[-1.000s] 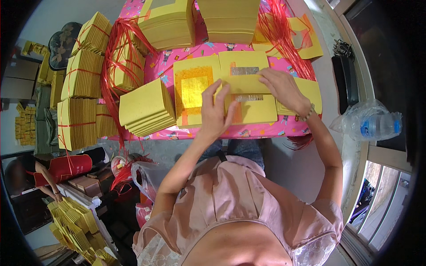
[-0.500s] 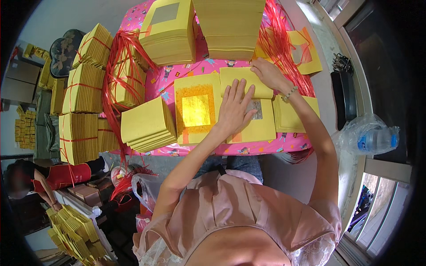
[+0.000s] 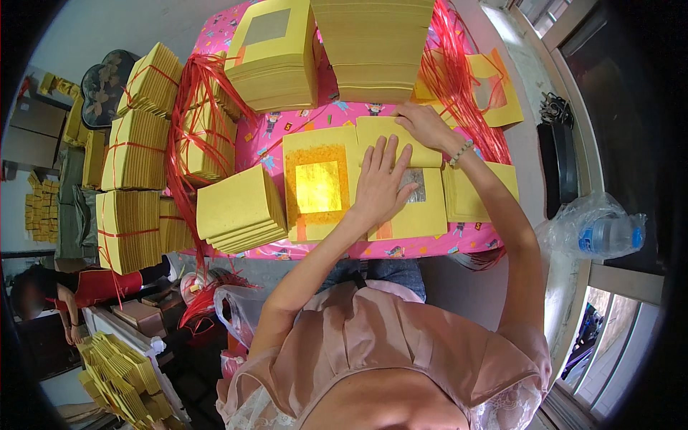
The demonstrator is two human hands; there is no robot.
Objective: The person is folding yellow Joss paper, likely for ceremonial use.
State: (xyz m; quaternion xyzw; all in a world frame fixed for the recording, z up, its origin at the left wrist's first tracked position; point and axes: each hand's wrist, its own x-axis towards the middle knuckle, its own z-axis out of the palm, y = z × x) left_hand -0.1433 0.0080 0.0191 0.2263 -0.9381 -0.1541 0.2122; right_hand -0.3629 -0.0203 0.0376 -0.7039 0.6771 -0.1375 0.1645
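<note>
A yellow paper sheet [image 3: 376,131] with a silver square lies in front of me, its far part folded over toward me. My left hand [image 3: 387,175] rests flat on the fold, fingers spread, partly covering the silver square [image 3: 414,188]. At the sheet's far edge is my right hand [image 3: 424,125], fingers bent and close together against the paper; its fingertips are partly hidden. To the left, touching or nearly so, lies a yellow sheet with a gold foil square [image 3: 318,188] on an orange patch. Folded yellow paper [image 3: 481,190] lies to the right, under my right forearm.
Tall stacks of yellow paper [image 3: 376,54] stand at the table's back. Bundles tied with red string [image 3: 136,159] and a folded pile [image 3: 236,208] are at left. Red strands [image 3: 459,79] hang at right, near a bagged bottle [image 3: 609,236]. Another person [image 3: 93,287] is at lower left.
My right hand has slid a little left along the sheet's far edge. My left hand stays flat on the paper. The view has shifted slightly. The other person's hand has moved slightly left.
</note>
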